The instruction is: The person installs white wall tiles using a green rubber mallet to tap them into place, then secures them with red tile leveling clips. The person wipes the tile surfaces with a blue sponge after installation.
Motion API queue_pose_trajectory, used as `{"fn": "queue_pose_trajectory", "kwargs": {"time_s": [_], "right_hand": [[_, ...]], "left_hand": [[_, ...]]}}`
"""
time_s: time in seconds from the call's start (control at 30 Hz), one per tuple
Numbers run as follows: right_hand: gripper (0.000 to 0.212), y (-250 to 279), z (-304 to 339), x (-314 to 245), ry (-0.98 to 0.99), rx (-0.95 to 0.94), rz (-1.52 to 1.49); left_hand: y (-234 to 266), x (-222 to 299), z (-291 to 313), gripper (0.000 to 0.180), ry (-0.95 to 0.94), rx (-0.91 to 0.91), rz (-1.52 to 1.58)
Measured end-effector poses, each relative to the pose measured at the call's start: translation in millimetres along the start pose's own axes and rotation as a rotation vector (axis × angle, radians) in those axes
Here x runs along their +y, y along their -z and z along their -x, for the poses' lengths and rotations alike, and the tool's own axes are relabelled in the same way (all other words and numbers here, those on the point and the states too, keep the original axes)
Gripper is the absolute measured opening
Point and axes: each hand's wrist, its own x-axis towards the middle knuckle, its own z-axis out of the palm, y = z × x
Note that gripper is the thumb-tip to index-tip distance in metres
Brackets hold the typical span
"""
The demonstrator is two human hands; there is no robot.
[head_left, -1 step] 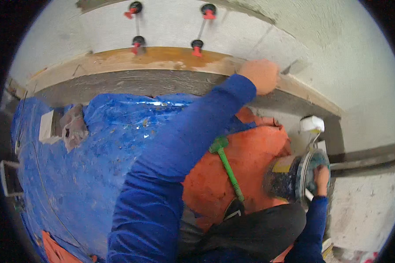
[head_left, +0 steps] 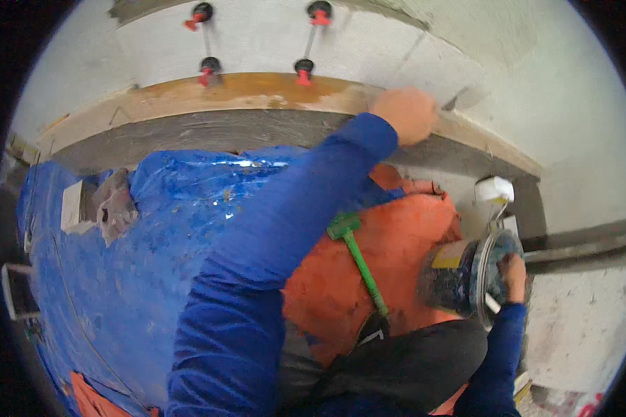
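Note:
My left hand [head_left: 406, 115] is closed in a blurred fist in front of the wooden batten [head_left: 313, 92] along the wall. A thin grey blade [head_left: 459, 99], like a putty knife's, juts out beside the fist against the white panel [head_left: 257, 45]; its handle is hidden. To the lower right, my right hand [head_left: 512, 271] reaches into the mouth of a dark bucket [head_left: 450, 274] with curled fingers. Whatever they hold is hidden. The bucket has a yellow label. A green mallet [head_left: 360, 257] lies on orange sheeting [head_left: 313, 285] between my arms.
Black suction cups [head_left: 304, 67] with red levers, paired by thin rods, sit on the panel. Blue tarp [head_left: 153, 278] covers the left side, bearing a white box [head_left: 76, 206] and a crumpled plastic bag [head_left: 115, 203]. A white container [head_left: 494, 192] stands beyond the bucket. My knee [head_left: 424, 361] is near the bucket.
The view has shifted slightly, so the panel and suction cups appear a little farther left. My left fist stays by the batten and my right hand stays in the bucket.

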Motion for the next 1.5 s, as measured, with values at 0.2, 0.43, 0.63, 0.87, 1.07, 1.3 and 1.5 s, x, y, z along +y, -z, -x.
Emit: {"fn": "queue_pose_trajectory", "kwargs": {"time_s": [0.2, 0.43, 0.63, 0.87, 1.07, 1.3, 1.5], "right_hand": [[0.043, 146, -2, -133, 0.477, 0.305, -0.390], [0.037, 130, -19, -322, 0.966, 0.199, -0.403], [0.036, 43, 26, -359, 1.132, -0.238, -0.275], [0.033, 27, 34, -350, 1.135, -0.355, -0.385], [0.042, 28, 29, -337, 1.151, -0.318, -0.356], [0.043, 36, 29, -343, 1.183, -0.395, -0.501], [0.042, 18, 25, -349, 1.099, -0.417, -0.356]], "left_hand": [[11, -26, 39, 0.038, -0.203, 0.385, -0.287], [85, -87, 67, 0.053, 0.158, 0.786, -0.358], [120, -96, 66, 0.056, 0.438, 0.819, -0.467], [120, -77, 65, 0.053, 0.477, 0.915, -0.333], [118, -84, 63, 0.050, 0.396, 0.961, -0.299], [106, -95, 98, 0.043, 0.218, 0.920, -0.191], [27, -105, 260, 0.013, 0.319, 0.542, -0.033]]}}
